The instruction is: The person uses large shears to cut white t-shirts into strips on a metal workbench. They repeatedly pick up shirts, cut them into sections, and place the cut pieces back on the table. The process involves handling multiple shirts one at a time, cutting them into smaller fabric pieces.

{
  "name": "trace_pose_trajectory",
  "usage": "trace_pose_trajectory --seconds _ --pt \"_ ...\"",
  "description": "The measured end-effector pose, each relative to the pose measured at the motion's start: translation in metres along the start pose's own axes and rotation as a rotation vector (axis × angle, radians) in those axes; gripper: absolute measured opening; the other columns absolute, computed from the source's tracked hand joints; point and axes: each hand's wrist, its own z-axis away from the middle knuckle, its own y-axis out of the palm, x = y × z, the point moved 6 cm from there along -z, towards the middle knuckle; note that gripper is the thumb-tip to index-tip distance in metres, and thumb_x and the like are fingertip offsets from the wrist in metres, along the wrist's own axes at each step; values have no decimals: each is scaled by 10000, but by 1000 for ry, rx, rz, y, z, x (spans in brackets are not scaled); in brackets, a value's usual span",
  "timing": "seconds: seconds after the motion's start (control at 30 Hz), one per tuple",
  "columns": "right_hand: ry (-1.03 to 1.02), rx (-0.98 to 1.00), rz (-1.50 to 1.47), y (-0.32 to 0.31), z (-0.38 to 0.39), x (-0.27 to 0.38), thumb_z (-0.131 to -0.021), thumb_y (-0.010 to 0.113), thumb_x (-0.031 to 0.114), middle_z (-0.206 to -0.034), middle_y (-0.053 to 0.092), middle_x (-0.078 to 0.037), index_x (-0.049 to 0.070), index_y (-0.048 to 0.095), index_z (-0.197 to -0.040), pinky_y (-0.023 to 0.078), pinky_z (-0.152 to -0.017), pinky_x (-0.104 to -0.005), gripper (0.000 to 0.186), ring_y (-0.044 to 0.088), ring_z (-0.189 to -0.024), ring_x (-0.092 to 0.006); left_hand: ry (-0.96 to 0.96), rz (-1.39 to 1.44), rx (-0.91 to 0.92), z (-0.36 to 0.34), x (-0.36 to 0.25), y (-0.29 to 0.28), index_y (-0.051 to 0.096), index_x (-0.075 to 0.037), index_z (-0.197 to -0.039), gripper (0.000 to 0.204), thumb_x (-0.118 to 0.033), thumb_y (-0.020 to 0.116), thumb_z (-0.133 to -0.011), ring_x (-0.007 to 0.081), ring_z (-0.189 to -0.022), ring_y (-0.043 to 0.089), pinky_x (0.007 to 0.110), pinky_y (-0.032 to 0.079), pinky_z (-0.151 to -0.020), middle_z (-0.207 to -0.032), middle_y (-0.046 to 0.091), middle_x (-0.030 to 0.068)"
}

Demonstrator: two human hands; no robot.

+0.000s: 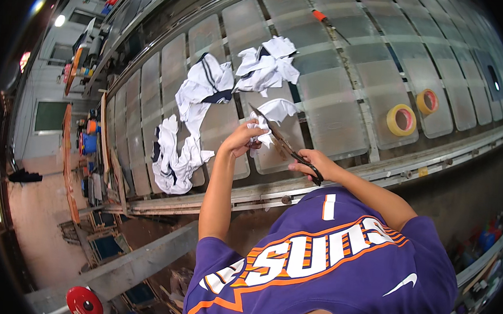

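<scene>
My left hand (pixel 244 138) is closed on a small piece of white cloth (pixel 260 123), held up over the slatted table. In my right hand (pixel 314 165) is a pair of scissors (pixel 284 143) with black handles, its blades pointing up and left, right beside the cloth. Just beyond the blades lies a loose white scrap (pixel 277 109). Farther off rests a crumpled white cloth heap (pixel 268 66). To the left are a white cloth with dark navy trim (pixel 205 85) and another white-and-navy heap (pixel 176 161).
The table has long rows of grey translucent panels (pixel 329 115) with gaps between them. Two yellow tape rolls (pixel 402 120) sit at the right. An orange-handled tool (pixel 319 15) lies at the far side. A metal rail (pixel 260 197) runs along the near edge.
</scene>
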Motion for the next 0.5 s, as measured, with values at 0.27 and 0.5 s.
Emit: trace_pose_trajectory --seconds 0.27,0.5 --pt "75 -47 -92 -11 4 -23 -890 699 412 -648 528 5 39 553 -957 392 -462 -234 406 503 -495 -80 376 -488 -456 -9 36 -36 378 -69 -1389 748 -385 752 -824 258 -867 626 391 511 -734 -1101 620 163" --pt "74 -297 -36 -65 63 -31 -939 636 346 -605 530 -3 42 549 -924 409 -504 -246 317 522 -520 -87 615 -1118 -736 -59 65 -48 640 -220 -1154 426 -161 755 -748 331 -936 614 428 500 -790 -943 589 140"
